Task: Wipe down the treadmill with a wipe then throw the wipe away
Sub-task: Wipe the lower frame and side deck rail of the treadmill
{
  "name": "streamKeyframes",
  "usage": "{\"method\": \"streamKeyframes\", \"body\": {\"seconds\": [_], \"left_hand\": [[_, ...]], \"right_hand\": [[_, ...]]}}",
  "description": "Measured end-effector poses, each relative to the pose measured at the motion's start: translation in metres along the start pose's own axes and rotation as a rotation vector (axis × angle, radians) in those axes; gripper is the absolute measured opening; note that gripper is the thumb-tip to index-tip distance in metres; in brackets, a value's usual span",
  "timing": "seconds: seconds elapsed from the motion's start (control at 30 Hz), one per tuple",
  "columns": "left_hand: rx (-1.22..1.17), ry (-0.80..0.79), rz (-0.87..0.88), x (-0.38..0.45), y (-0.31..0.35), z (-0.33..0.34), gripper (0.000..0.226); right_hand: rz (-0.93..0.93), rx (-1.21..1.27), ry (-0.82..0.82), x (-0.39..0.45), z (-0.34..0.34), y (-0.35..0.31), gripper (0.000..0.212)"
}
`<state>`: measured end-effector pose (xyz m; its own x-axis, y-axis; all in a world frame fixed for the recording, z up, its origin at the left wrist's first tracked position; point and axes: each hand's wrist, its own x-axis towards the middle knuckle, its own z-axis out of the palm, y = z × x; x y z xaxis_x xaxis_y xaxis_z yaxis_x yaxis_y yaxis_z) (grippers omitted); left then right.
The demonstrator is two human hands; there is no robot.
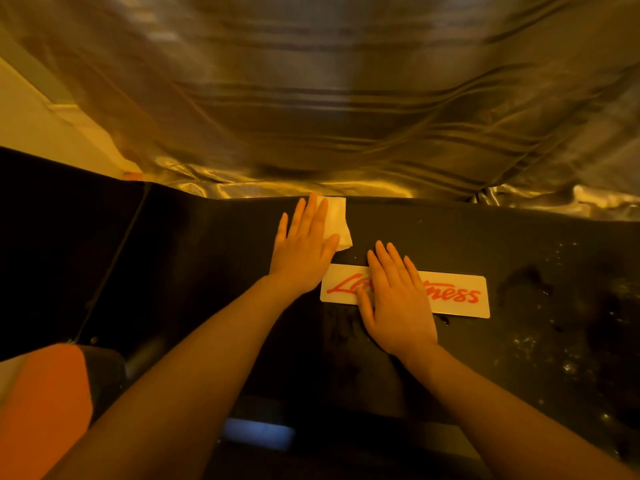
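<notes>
The treadmill's black front hood (485, 244) fills the lower half of the head view. My left hand (304, 244) lies flat on it with straight fingers and presses a white wipe (337, 216) against the far edge; part of the wipe is hidden under the fingers. My right hand (394, 299) rests flat and open on the white logo sticker (453, 296) with red lettering, covering its middle. Wet smears and specks show on the hood to the right.
A shiny striped curtain (346, 116) hangs right behind the hood's far edge. An orange and grey shape (52, 393) sits at the lower left. A small lit blue display (258, 433) glows at the bottom centre. A pale wall (34, 126) shows at the left.
</notes>
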<state>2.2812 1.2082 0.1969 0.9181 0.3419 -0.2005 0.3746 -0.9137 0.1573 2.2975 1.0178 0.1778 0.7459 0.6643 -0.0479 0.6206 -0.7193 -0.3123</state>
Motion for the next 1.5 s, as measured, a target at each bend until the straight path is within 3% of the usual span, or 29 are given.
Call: {"method": "streamKeyframes", "body": {"seconds": [0.17, 0.27, 0.4, 0.57, 1.03, 1.27, 1.5], "left_hand": [[0.009, 0.070, -0.141, -0.019, -0.022, 0.006, 0.063], [-0.016, 0.080, -0.193, -0.030, -0.035, 0.012, 0.061], [-0.060, 0.129, -0.169, -0.033, -0.038, 0.018, 0.057], [-0.042, 0.138, -0.166, -0.032, -0.040, 0.021, 0.059], [0.030, 0.085, -0.174, -0.030, -0.039, 0.020, 0.062], [-0.029, 0.035, -0.243, -0.035, -0.013, 0.017, 0.064], [-0.035, 0.086, -0.259, -0.038, -0.008, 0.023, 0.062]], "right_hand": [[0.020, 0.136, 0.008, 0.000, -0.008, 0.000, 0.065], [0.033, 0.191, 0.046, 0.019, -0.020, -0.009, 0.052], [-0.031, 0.124, 0.072, 0.073, -0.027, -0.032, 0.052], [-0.094, -0.008, -0.070, 0.124, -0.016, -0.046, 0.061], [-0.003, -0.166, -0.243, 0.092, -0.007, -0.041, 0.064], [-0.073, -0.209, -0.281, 0.099, -0.019, -0.020, 0.065], [-0.052, -0.195, -0.252, 0.103, -0.018, -0.017, 0.063]]}}
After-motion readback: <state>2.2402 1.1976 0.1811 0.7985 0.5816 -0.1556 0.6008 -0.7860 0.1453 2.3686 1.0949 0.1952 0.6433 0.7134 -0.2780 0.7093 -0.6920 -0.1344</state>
